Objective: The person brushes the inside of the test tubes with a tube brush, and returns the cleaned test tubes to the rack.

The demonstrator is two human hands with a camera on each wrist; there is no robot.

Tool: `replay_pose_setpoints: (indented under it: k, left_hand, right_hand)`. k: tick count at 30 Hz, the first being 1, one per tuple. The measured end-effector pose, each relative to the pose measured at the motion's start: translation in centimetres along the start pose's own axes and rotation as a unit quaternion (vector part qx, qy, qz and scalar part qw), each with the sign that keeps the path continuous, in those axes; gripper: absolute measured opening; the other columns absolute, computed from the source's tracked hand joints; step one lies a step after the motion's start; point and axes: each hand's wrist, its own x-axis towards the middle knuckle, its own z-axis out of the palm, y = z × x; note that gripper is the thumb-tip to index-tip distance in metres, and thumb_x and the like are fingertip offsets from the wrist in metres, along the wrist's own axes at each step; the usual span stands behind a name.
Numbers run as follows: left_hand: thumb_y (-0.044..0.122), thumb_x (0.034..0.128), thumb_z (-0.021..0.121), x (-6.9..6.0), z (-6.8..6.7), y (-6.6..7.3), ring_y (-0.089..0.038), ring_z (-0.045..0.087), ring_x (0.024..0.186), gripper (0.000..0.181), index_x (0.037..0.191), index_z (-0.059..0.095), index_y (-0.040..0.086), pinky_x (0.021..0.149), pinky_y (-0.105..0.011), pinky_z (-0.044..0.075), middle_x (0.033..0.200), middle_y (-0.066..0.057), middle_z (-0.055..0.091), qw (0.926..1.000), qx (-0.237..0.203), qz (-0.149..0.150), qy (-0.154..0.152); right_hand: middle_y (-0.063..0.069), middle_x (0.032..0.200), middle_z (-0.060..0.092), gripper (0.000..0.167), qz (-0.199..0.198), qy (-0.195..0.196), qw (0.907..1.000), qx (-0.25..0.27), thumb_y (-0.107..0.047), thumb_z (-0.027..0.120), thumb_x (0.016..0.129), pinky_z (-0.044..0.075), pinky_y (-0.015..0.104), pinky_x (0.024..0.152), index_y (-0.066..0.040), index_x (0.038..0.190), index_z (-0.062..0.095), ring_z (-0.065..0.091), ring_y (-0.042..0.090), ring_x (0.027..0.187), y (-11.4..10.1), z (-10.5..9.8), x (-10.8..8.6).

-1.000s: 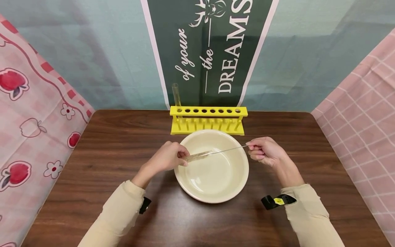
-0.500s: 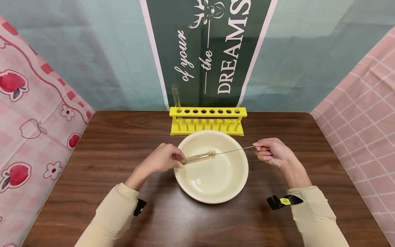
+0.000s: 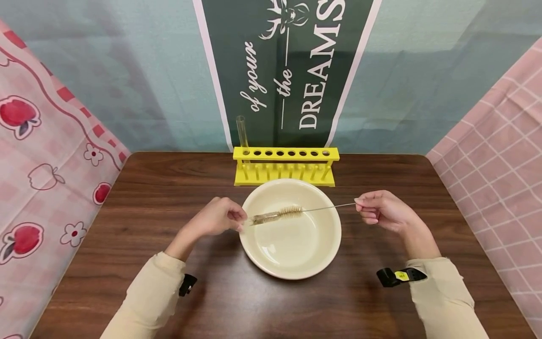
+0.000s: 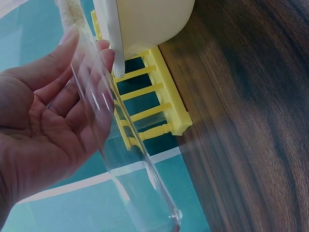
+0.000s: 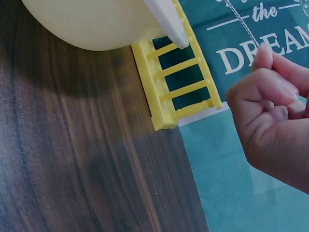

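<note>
Over a cream basin (image 3: 296, 252), a clear glass test tube (image 3: 261, 219) is held lengthwise by my left hand (image 3: 219, 216), thumb on one side and fingers on the other. In the left wrist view its rounded end (image 4: 169, 212) reaches past the palm. The pale bristles of a test tube brush (image 3: 291, 212) show partly outside the tube's mouth, and some remain inside. My right hand (image 3: 384, 209) pinches the end of the brush's twisted wire handle (image 3: 328, 207) between thumb and index finger, the other fingers curled in, as the right wrist view also shows.
A yellow test tube rack (image 3: 285, 154) stands just behind the basin, with another glass test tube (image 3: 242, 132) upright in its leftmost hole. All this is on a dark wood table (image 3: 271, 308). Hanging cloths enclose the back and both sides.
My right hand has moved right, drawing the brush outward so more bristles show beyond the tube's mouth. My left hand has shifted left with the tube. Basin and rack stay put.
</note>
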Motion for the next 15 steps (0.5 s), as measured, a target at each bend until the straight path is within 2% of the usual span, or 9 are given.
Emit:
replay_pose_setpoints:
  k: [3,9,12,15]
  left_hand:
    - [0.007,0.0697,0.077,0.05,-0.09,0.0,-0.012,0.059,0.072,0.016,0.084,0.071,0.006,0.065,-0.025,0.047,0.076,0.002,0.065,1.0,-0.002,-0.001,-0.001]
    - [0.007,0.0694,0.078,-0.07,-0.3,0.06,-0.011,0.059,0.072,0.016,0.084,0.071,0.006,0.065,-0.026,0.048,0.076,0.002,0.065,1.0,-0.002,-0.01,0.001]
    - [0.006,0.0687,0.078,-0.1,-0.33,0.07,-0.011,0.058,0.071,0.016,0.084,0.071,0.007,0.064,-0.026,0.048,0.075,0.002,0.065,0.9999,-0.002,-0.015,0.002]
    - [0.006,0.0684,0.078,-0.08,-0.35,0.04,-0.01,0.058,0.071,0.017,0.084,0.071,0.007,0.063,-0.026,0.048,0.075,0.003,0.065,0.9998,-0.007,-0.019,0.001]
  right_hand:
    - [0.001,0.068,0.054,0.036,-0.009,-0.02,0.9992,-0.033,0.004,0.033,0.096,0.027,0.021,0.05,-0.001,0.083,0.066,0.03,0.012,0.054,-0.07,-0.25,-0.19]
    - [0.002,0.073,0.054,0.033,-0.033,-0.085,0.9945,-0.052,0.008,0.03,0.095,0.023,0.029,0.052,0.003,0.091,0.063,0.034,0.015,0.058,-0.17,-0.69,-0.49]
    - [0.002,0.073,0.055,0.03,-0.037,-0.088,0.9931,-0.068,0.009,0.033,0.094,0.024,0.029,0.052,0.003,0.089,0.063,0.033,0.018,0.058,-0.23,-0.79,-0.61]
    - [0.002,0.071,0.055,0.028,-0.034,-0.069,0.9936,-0.083,0.008,0.037,0.093,0.03,0.025,0.05,0.001,0.085,0.063,0.031,0.019,0.056,-0.35,-0.71,-0.72]
